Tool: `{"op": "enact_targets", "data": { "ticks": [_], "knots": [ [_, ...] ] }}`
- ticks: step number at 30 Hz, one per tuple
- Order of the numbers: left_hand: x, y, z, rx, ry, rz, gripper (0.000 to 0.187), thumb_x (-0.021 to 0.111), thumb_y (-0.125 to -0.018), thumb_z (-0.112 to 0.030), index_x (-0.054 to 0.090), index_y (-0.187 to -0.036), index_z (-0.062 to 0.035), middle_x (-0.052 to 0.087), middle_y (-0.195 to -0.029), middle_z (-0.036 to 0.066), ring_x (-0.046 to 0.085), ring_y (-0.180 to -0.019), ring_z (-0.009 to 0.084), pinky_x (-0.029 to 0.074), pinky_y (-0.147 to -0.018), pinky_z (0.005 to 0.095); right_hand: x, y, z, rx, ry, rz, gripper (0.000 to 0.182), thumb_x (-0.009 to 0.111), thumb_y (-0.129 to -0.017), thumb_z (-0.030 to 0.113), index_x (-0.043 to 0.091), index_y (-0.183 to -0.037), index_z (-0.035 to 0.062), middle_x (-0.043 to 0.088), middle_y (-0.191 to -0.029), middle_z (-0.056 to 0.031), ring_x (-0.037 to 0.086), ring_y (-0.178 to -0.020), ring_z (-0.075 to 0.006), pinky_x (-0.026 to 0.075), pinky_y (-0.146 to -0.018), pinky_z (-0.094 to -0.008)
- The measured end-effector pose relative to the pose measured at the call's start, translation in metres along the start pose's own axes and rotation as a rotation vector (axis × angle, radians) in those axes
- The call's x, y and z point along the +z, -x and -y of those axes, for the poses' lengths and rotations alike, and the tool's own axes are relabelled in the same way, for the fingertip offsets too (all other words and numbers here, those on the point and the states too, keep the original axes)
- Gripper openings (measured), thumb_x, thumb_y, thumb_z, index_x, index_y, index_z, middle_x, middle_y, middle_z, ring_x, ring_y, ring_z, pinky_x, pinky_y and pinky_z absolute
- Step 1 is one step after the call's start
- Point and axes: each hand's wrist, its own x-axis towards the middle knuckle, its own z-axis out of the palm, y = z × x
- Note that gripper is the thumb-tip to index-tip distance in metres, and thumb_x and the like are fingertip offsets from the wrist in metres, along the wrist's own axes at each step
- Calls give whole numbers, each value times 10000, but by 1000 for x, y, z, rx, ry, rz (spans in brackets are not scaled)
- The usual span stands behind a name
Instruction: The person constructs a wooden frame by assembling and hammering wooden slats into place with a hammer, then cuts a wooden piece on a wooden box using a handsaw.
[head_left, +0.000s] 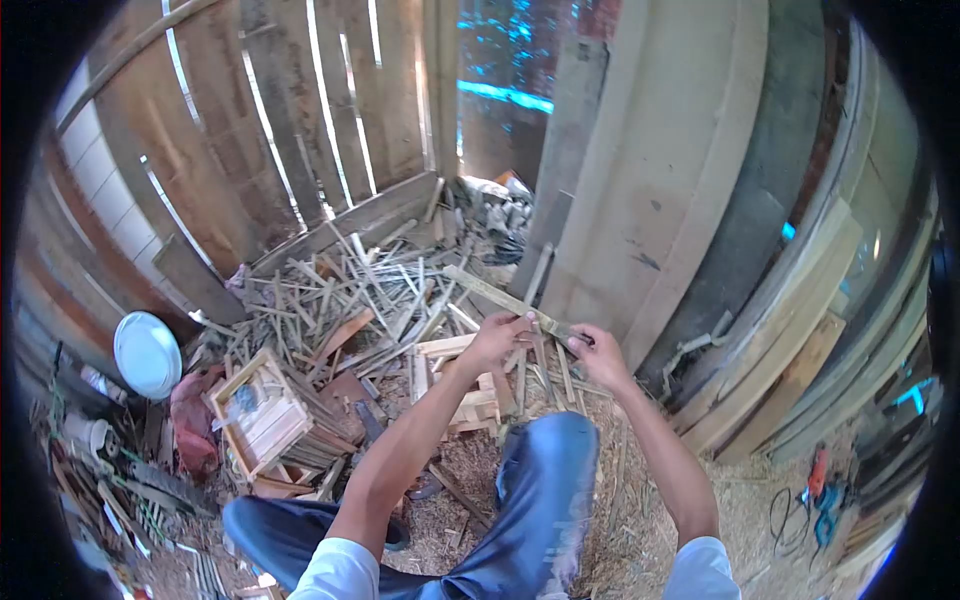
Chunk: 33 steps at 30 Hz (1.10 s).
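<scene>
A long thin wooden strip point(490, 291) slants across the middle of the view, from the scrap pile down to my hands. My left hand point(503, 338) is closed around the strip near its lower right part. At the strip's right end, my right hand point(597, 353) is closed on a small dark object point(583, 339), too small to identify. Below my left hand, a light wooden frame point(447, 347) lies on the shavings between my knees and the scrap pile.
Scrap sticks point(345, 290) heap against the plank wall. Stacked wooden frames point(275, 425) stand left, near a white round lid point(147, 354). Wide boards point(650, 180) lean at the right. An orange and teal tool point(822, 500) with a cable lies at the lower right.
</scene>
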Motion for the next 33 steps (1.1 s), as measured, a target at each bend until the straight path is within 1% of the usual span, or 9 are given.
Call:
{"op": "enact_targets", "data": {
  "ticks": [1,4,10,15,16,18,23,25,33],
  "knots": [
    [-2,8,-9,20,8,-21,466,568,-930,-308,498,-1187,74,621,-1053,160,616,-962,244,511,-830,339,-1,-7,21,102,65,26,278,645,-842,155,628,-1093,37,659,-886,-125,598,-795,-198,471,-750,-328],
    [-2,22,-22,49,376,54,421,480,-969,-249,430,-1223,84,475,-1276,227,518,-1172,290,427,-1031,381,3,-36,48,-76,94,30,244,670,-805,125,660,-1032,38,667,-835,-114,611,-769,-189,483,-735,-321],
    [58,11,-7,203,523,198,359,438,-976,-221,469,-1207,52,539,-1221,164,535,-1140,265,435,-1004,363,-7,-62,109,-213,516,68,242,715,-749,158,685,-954,33,661,-762,-89,598,-694,-167,496,-681,-346],
    [55,15,20,-18,637,167,296,452,-929,-161,518,-1160,11,564,-1174,116,557,-1065,242,437,-972,354,-2,-43,78,-81,574,34,229,696,-774,130,681,-980,30,664,-788,-87,621,-705,-176,518,-668,-345],
    [39,12,31,63,684,212,298,467,-918,-153,521,-1154,21,572,-1106,113,556,-1033,242,438,-976,353,3,-37,73,35,354,66,214,672,-806,114,673,-1001,27,663,-832,-80,620,-726,-171,521,-663,-327],
    [2,16,46,4,891,-77,293,428,-951,-133,463,-1187,38,485,-1230,156,483,-1150,243,410,-1023,347,12,-28,65,149,125,101,200,649,-837,99,665,-1022,23,662,-876,-74,619,-747,-166,523,-657,-309],
    [-107,68,63,116,672,-379,435,500,-961,-231,408,-1282,49,451,-1265,164,476,-1157,253,402,-1049,316,39,-29,30,319,-378,287,195,591,-896,76,622,-1082,26,615,-938,-40,590,-817,-135,514,-693,-267],
    [-133,98,59,138,699,-474,416,542,-934,-137,388,-1273,48,452,-1268,155,486,-1161,259,447,-1031,386,65,-24,8,363,-381,331,203,583,-897,60,603,-1096,29,602,-940,-38,585,-800,-130,508,-702,-257],
    [-189,160,109,170,639,-658,242,543,-929,-98,451,-1123,14,545,-1119,175,567,-1064,274,497,-963,378,182,-10,-40,429,-578,124,209,623,-826,-38,623,-1035,-44,632,-902,-106,638,-740,-190,561,-658,-294]
  ]
}}
